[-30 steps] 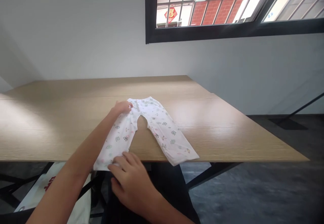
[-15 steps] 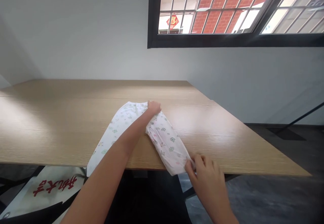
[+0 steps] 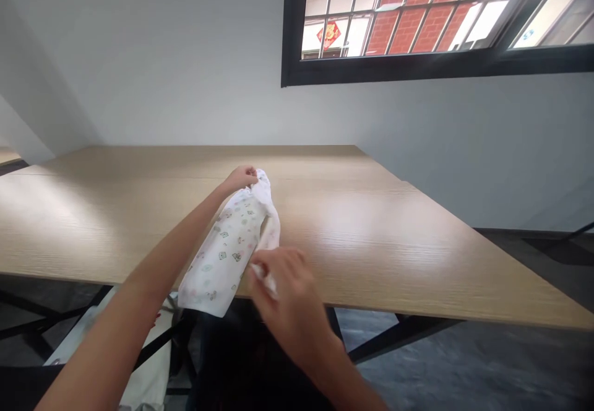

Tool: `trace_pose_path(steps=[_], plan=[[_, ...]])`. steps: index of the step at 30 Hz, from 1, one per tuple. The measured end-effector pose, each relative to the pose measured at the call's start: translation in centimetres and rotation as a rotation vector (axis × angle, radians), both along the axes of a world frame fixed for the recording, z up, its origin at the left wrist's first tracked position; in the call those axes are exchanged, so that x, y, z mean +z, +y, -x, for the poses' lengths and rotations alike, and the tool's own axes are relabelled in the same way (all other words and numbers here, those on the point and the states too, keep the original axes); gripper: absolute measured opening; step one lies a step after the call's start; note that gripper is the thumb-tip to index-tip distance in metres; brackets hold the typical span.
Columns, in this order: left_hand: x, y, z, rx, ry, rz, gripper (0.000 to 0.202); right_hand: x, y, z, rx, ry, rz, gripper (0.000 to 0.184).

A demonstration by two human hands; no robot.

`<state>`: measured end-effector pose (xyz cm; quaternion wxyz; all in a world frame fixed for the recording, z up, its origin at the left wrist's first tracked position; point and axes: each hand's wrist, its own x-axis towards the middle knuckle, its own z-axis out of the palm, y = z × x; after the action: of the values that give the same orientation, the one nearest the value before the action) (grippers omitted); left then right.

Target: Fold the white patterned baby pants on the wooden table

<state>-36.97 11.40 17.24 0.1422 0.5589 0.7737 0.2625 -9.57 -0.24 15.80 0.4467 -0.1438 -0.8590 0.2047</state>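
Note:
A pair of small white trousers [image 3: 223, 253] with a print of little green and pink figures lies over the table, one leg reaching past the front edge. At the gathered waistband, my left hand [image 3: 244, 177] is closed on the cloth. Nearer to me, my right hand [image 3: 290, 293] grips the end of the other leg, with a bit of white fabric showing between thumb and fingers. That hand is slightly blurred. The second leg runs folded and narrow between both hands, partly hidden behind my right hand.
The wooden table [image 3: 371, 237] stretches to the grey wall [image 3: 185, 58], under a barred window with a dark frame [image 3: 394, 67]. Below the table's front edge are black metal legs [image 3: 394, 337] and a pale cloth bag [image 3: 148, 367] at the left.
My right hand has carried its trouser leg leftward, across toward the other leg. My left hand has shifted left with the waistband. The view has turned slightly.

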Motion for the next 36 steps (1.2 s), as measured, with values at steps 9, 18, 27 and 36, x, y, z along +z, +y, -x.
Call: trace_pose_path(steps=[9,18,27,36], plan=[[-4.7,-3.4,4.1,0.195,-0.003,0.092,0.031,-4.2,-4.6,8.9,0.157,-0.480,-0.278,0.014],[-5.9,1.3,0.7,0.164,0.069,0.123,0.031,-4.7,-0.3,2.0,0.061,-0.651,-0.271,0.019],[-5.0,1.6,-5.4,0.143,0.278,0.010,0.033,-3.5,1.0,-1.1,0.185,-0.695,-0.126,0.019],[-4.1,-2.3,-9.7,-0.201,0.508,0.097,0.020,-2.2,15.0,5.7,-0.110,-0.645,-0.078,0.033]])
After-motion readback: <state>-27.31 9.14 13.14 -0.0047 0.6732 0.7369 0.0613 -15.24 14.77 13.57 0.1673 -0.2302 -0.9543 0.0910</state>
